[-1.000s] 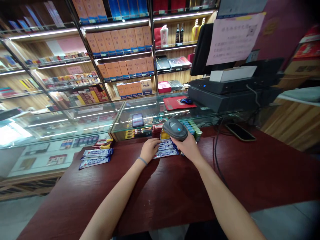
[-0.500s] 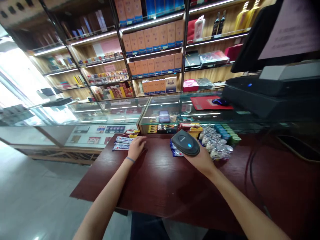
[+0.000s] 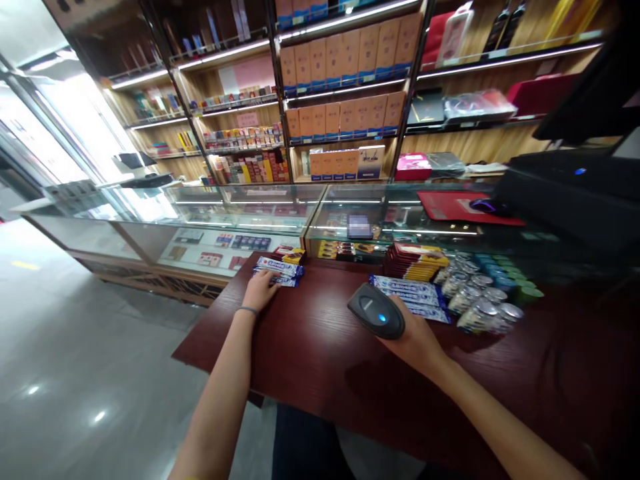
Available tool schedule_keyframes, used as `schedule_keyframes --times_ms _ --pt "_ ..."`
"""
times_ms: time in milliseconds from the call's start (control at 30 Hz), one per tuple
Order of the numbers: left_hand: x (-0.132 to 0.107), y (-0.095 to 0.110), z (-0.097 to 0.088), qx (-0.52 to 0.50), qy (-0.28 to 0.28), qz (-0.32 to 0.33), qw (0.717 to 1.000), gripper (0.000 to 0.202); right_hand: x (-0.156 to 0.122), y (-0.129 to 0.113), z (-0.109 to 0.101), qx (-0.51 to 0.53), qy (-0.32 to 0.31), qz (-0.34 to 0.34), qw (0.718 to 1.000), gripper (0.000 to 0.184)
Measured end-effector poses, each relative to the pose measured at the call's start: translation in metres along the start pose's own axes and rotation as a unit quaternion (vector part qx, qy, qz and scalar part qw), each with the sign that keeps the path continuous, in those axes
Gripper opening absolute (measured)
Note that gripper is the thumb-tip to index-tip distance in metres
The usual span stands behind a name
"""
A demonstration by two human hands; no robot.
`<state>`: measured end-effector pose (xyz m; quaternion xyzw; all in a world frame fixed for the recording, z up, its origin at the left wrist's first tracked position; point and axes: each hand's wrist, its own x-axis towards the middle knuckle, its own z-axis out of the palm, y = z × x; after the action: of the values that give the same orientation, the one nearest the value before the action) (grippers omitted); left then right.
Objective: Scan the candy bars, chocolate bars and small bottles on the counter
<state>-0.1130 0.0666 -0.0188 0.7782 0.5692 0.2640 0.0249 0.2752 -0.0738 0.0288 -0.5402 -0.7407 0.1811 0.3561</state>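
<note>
My right hand (image 3: 419, 339) is wrapped round a dark barcode scanner (image 3: 376, 312) with a lit blue light, held above the tabletop. Behind it lie several blue-and-white snack sticks (image 3: 407, 289) in a row, partly covered by the scanner and hand. At the far left of the brown table, my left hand (image 3: 260, 291) rests its outstretched fingers on a second small group of blue-and-white snack sticks (image 3: 285, 268). Whether the fingertips grip one of them is hard to see. Red-and-yellow packets (image 3: 291, 253) lie just behind that group.
A stack of red-and-yellow packets (image 3: 415, 261), several clear-lidded jars (image 3: 481, 315) and green-topped containers (image 3: 526, 291) stand at the table's right. A glass display counter (image 3: 240, 200) borders the table's back. A red mat (image 3: 445, 207) and black mouse (image 3: 487, 207) lie on the glass.
My left hand has moved onto the left snack sticks from beside them. The scanner has shifted off the right row, showing more of it. My view has turned left.
</note>
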Motion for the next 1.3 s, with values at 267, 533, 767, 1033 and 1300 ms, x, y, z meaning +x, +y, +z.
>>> schedule_keyframes --times_ms 267,533,767,1033,1300 --pt "-0.002 0.008 -0.006 0.036 -0.043 -0.003 0.998 0.019 0.001 0.006 0.001 -0.008 -0.016 0.023 1.0 0.041" --pt "-0.003 0.017 -0.007 0.031 -0.061 0.009 0.998 0.019 -0.002 0.004 0.001 0.01 0.0 0.024 1.0 0.041" --pt "0.0 0.065 0.001 -0.107 -0.042 0.062 0.991 0.019 -0.002 0.011 -0.002 0.021 0.013 0.021 0.999 0.046" --pt "-0.004 0.13 0.029 -0.568 -0.095 -0.218 0.788 0.041 0.0 0.01 -0.002 0.018 0.031 0.029 0.999 0.047" --pt "-0.007 0.143 0.028 -0.674 -0.139 -0.27 0.673 0.023 0.003 0.007 -0.008 -0.018 -0.049 0.002 0.999 0.039"
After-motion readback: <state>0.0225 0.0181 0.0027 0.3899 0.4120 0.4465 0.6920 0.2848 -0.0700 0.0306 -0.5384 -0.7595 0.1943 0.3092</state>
